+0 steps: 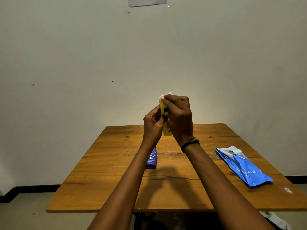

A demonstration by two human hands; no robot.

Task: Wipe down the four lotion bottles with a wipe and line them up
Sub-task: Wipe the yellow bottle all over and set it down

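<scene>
A yellow lotion bottle (165,130) is held upright in the air above the table's far edge. My left hand (152,125) grips its left side. My right hand (178,118) wraps the bottle's upper part, pressing a white wipe (162,96) against its top. A dark blue lotion bottle (152,159) lies on the wooden table (108,180), partly hidden behind my left forearm. No other bottles show.
A blue pack of wipes (242,166) lies on the table's right side with its flap lifted. A plain wall stands right behind the table. Something pale (275,219) lies on the floor under the table's right front corner.
</scene>
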